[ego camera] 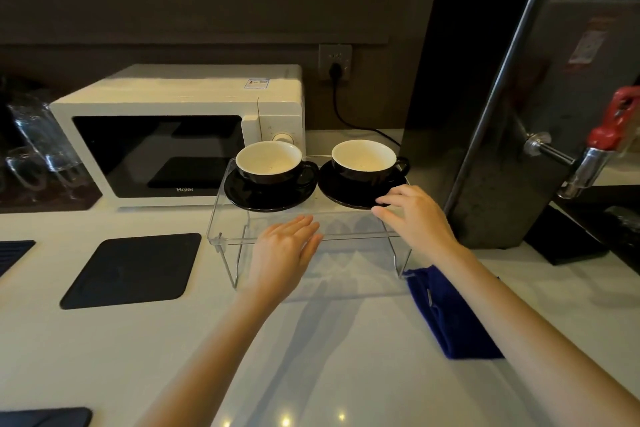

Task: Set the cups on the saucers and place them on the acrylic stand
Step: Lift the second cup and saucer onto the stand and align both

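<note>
Standing side by side on the clear acrylic stand, two black cups with white insides each sit on a black saucer. The left cup rests on the left saucer; the right cup rests on the right saucer. The saucer rims lie just beside each other near the middle of the stand, and both handles point right. The front strip of the stand's top is bare.

The right hand is spread, its fingertips at the front rim of the right saucer, grasping nothing. The left hand lies flat with its fingers together over the stand's front edge, released and holding nothing.

The stand sits on a white counter. Just behind it to the left is a white microwave, close to the left cup. To the right, a tall metal water boiler with a red-handled tap stands near the stand's right edge. A folded blue cloth touches the stand's front right leg. A dark square mat lies left of the stand, apart from it. Glassware stands at far left. A plug sits in the wall socket on the dark wall. The counter in front of the stand is open.
</note>
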`<action>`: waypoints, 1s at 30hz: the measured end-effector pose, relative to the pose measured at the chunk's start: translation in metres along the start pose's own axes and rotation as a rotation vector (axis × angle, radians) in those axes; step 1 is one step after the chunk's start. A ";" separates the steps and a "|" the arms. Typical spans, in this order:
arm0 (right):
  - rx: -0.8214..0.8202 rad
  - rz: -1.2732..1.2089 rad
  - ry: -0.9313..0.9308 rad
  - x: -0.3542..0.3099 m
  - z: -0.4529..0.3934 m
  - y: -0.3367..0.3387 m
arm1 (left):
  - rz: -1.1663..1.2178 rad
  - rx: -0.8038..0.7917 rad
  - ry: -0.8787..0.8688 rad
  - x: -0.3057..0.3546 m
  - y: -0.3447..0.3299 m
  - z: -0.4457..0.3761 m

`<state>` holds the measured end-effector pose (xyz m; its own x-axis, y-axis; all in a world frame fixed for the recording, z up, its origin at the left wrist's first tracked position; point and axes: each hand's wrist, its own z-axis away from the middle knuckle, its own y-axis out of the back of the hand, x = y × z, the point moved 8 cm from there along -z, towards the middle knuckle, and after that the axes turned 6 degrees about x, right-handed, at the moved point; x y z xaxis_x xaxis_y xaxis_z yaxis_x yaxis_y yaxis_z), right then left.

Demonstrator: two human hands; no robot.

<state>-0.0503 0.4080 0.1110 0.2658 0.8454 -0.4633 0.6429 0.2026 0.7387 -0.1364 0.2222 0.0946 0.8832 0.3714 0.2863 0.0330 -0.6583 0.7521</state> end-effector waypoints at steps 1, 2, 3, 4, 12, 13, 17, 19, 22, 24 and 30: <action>-0.005 -0.024 -0.008 0.001 0.000 -0.001 | -0.001 -0.002 0.002 0.000 0.000 0.000; 0.009 -0.048 -0.013 0.000 0.001 -0.002 | -0.005 0.000 0.002 -0.001 0.000 0.000; 0.033 -0.069 -0.019 -0.002 0.002 -0.002 | -0.006 0.003 0.002 -0.001 0.000 0.000; 0.058 -0.087 -0.026 -0.003 0.003 -0.002 | -0.006 0.006 0.000 -0.001 0.000 0.000; 0.107 -0.074 -0.046 -0.009 0.008 -0.001 | -0.001 0.010 -0.001 -0.001 -0.002 0.000; 0.103 -0.058 -0.051 -0.009 0.008 -0.001 | 0.004 0.003 -0.001 -0.001 -0.002 0.000; 0.093 0.087 -0.006 -0.021 0.009 -0.001 | 0.050 -0.061 0.011 -0.003 -0.004 0.001; 0.121 0.096 0.083 -0.043 0.011 -0.002 | 0.097 -0.036 0.028 -0.006 0.003 0.002; 0.121 0.049 0.271 -0.089 0.010 -0.013 | 0.085 0.046 0.046 -0.014 0.018 0.008; 0.083 0.018 0.357 -0.118 0.007 -0.027 | 0.031 0.073 0.041 -0.019 0.024 0.012; -0.051 -0.030 0.258 -0.140 -0.012 -0.075 | -0.016 0.053 0.002 -0.025 0.029 0.015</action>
<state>-0.1443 0.2805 0.1257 0.0508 0.9354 -0.3500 0.6092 0.2487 0.7530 -0.1507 0.1837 0.1004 0.8815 0.3830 0.2760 0.0713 -0.6859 0.7242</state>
